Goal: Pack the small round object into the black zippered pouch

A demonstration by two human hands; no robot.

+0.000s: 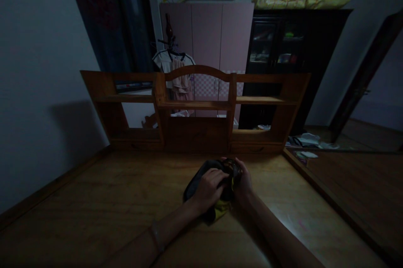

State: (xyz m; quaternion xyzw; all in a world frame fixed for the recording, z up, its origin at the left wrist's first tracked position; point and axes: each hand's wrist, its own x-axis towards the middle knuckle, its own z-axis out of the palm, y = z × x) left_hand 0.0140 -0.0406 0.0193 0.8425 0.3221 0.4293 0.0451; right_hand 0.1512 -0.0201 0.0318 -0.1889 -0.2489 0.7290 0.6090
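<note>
Cloth [192, 185] (dark, yellow) gripped in left hand [209, 188], right hand [244, 182] fingers.

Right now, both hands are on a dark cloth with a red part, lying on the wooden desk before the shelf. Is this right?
Not quite. In the head view the dark cloth has a yellow part, not a red one. Otherwise yes: the left hand and the right hand are on it, on the wooden desk before the shelf.
</note>
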